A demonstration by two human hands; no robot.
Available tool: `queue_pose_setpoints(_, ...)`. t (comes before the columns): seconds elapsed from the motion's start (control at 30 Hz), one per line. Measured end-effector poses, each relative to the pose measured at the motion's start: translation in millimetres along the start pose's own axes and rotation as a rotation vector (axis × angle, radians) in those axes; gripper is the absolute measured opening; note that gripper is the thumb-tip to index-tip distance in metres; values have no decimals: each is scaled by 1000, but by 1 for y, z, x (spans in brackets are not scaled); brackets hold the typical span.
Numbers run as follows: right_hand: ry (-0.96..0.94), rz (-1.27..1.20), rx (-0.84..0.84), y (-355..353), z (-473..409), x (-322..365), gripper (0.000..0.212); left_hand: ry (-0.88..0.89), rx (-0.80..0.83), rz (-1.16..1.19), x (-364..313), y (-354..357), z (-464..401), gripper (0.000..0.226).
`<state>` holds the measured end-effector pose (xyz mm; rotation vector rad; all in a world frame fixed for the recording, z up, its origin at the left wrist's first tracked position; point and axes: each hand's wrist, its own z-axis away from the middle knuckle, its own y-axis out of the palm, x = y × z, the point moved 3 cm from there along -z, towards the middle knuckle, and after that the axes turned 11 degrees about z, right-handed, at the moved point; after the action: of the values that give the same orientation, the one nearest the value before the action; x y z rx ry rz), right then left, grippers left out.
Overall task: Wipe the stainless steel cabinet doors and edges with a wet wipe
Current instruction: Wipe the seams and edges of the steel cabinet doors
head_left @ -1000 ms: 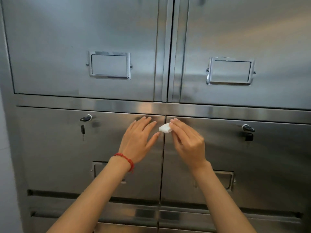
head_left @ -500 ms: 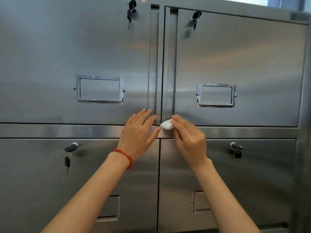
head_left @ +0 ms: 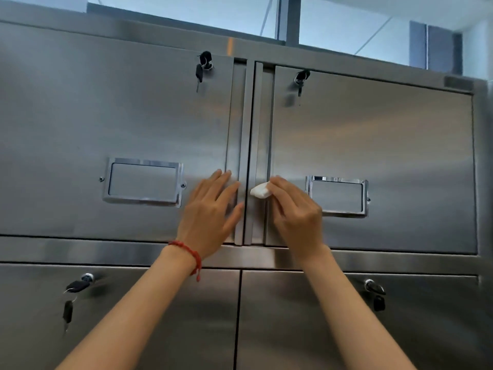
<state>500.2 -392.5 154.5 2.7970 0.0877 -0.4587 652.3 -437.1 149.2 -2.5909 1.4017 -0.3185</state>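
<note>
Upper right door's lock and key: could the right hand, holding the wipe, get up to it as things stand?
Probably yes. The right hand pinches the wet wipe at the centre seam, and only bare door lies between it and the key above. Whether the arm stretches that high is uncertain.

4 doors (head_left: 120,124), 4 locks w/ keys (head_left: 205,62), 2 label frames (head_left: 144,181), 2 hands (head_left: 210,209), 1 wipe (head_left: 260,190).

The left hand (head_left: 210,212) lay flat on the upper left door (head_left: 112,124), fingertips beside the centre seam (head_left: 249,145). Right of them, across the seam, the right hand (head_left: 296,212) pinched the wet wipe (head_left: 259,190) against the upper right door (head_left: 386,134) edge. Label holders (head_left: 144,181) sat outward of each hand. Above the fingers hung keys (head_left: 204,65); below the wrists were the lower doors (head_left: 133,316).
</note>
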Motion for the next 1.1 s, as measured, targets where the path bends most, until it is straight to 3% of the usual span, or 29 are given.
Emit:
queue_pose_setpoints(0.13,-24,40,-23,15,-12,-5,12,17,-28,-27,9,1,-10,49)
queue_pose_setpoints(0.43,-23,61,-106,37,-40,-3,25,27,-81,-100,30,3,-30,50)
queue_pose_setpoints(0.67,-39,117,-134,48,-55,-7,16,60,-119,-166,34,6,-49,53)
queue_pose_setpoints(1.1,-130,146,-58,64,-66,-22,20,26,-181,-174,46,7,-77,56)
